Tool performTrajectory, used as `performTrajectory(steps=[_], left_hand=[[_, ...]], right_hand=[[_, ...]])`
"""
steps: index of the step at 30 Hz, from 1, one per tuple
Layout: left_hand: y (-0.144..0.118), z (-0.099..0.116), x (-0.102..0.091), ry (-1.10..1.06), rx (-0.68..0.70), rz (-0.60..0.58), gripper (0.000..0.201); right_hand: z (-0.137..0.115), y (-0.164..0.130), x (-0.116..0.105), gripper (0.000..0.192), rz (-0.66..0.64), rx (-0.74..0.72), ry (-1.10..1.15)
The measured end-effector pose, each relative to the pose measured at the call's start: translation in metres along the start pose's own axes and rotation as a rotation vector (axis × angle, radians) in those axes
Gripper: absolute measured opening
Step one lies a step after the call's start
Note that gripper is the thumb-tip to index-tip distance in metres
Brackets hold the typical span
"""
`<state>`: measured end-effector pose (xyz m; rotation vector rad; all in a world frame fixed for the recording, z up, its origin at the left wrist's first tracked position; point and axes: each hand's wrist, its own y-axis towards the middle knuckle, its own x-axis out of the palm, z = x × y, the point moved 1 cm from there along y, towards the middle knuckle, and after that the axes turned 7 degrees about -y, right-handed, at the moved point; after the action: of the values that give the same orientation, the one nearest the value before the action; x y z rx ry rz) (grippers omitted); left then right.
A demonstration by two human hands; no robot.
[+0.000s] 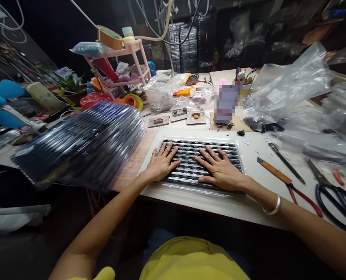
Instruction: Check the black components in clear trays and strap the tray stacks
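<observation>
A clear plastic tray (239,149) lies flat on the worktable in front of me, its rows of slots filled with small dark parts. My left hand (162,165) rests on the left part of the tray, palm down with fingers spread. On the right part lies my right hand (219,169), also flat, its fingers apart and a bangle on the wrist. Neither hand grips anything. Some of the rows are hidden beneath my palms and fingers.
At the left leans a tall stack of similar trays (85,140). Scissors (333,190), a craft knife (273,170) and a black pen-like tool (288,163) lie at the right. Behind are small fixtures (196,118), plastic bags (289,85) and a pink rack (139,62).
</observation>
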<state>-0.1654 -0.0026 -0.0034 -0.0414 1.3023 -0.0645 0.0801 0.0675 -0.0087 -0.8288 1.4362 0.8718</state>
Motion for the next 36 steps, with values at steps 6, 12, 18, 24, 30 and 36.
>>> performTrajectory(steps=[6, 12, 18, 24, 30, 36], left_hand=[[-0.023, -0.027, 0.002, -0.272, -0.007, 0.067, 0.061], [-0.088, -0.041, -0.003, -0.435, 0.055, 0.105, 0.049], [-0.149, -0.035, -0.001, -0.146, 0.235, -0.027, 0.067], [-0.160, -0.039, 0.043, -0.091, 0.276, 0.348, 0.062], [-0.129, -0.033, 0.012, -0.452, 0.201, 0.487, 0.035], [-0.024, -0.029, -0.047, -0.471, -0.013, 0.753, 0.045]], right_hand=[[0.019, -0.035, 0.002, 0.054, 0.101, 0.243, 0.007], [0.024, -0.116, 0.007, 0.047, 0.231, 0.324, 0.151], [-0.003, -0.185, -0.004, 0.068, 0.061, 0.150, 0.155], [-0.018, -0.192, 0.011, 0.068, 0.311, 0.134, -0.011], [0.015, -0.168, -0.011, 0.044, 0.412, 0.077, 0.262], [0.047, -0.084, -0.052, 0.048, 0.647, 0.678, 0.353]])
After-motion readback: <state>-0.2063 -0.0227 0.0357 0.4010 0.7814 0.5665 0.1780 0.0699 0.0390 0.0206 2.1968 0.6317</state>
